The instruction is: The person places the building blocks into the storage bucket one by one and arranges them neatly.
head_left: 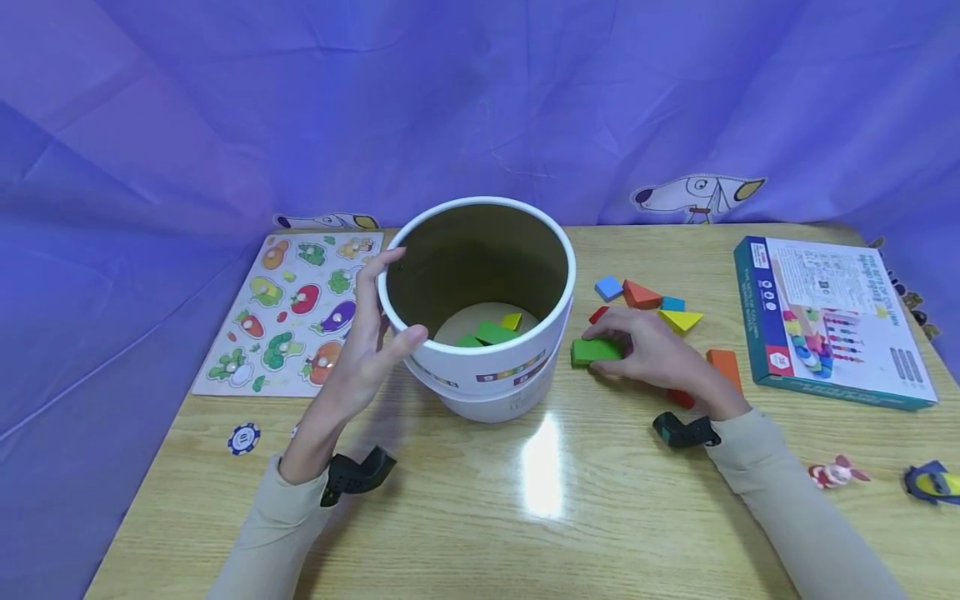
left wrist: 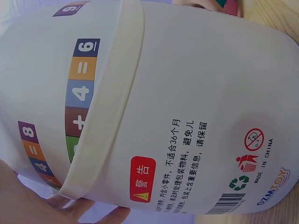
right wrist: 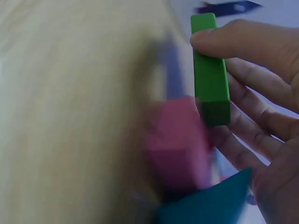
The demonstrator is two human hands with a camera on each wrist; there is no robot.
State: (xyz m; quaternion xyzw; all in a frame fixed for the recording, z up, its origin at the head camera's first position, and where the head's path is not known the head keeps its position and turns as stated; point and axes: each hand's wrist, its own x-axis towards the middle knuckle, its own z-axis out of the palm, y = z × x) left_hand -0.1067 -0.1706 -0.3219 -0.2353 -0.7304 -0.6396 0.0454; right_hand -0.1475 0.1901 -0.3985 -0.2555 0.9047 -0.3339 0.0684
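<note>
Across the back of the head view hangs a purple curtain [head_left: 480, 100], and below it I see a wooden table [head_left: 570, 533] spread toward the camera. At the middle of that table stands a white bucket [head_left: 487, 371], its mouth tipped toward my view, with green pieces [head_left: 495, 334] and a yellow piece [head_left: 512, 322] lying on its floor. Well to the right lies a flat toy box [head_left: 832, 325]; to the left, just beside the bucket, a vegetable puzzle board [head_left: 288, 385]. I have the left hand [head_left: 360, 358] spread against the bucket's left side, thumb and a finger at the rim. The right hand [head_left: 648, 346] pinches a green block [head_left: 595, 352], thumb on one face and fingers on the other, just right of the bucket (from my end I cannot tell whether the block touches the wood). Behind and around that hand lie an orange block [head_left: 723, 365], a yellow triangle [head_left: 681, 322], a red triangle [head_left: 641, 294] and a light blue block [head_left: 608, 288]. Near the right edge I pick out a blue-and-yellow figure [head_left: 933, 483] and a pink figure [head_left: 832, 473]; at the left, below the board, a poker chip [head_left: 243, 438].
</note>
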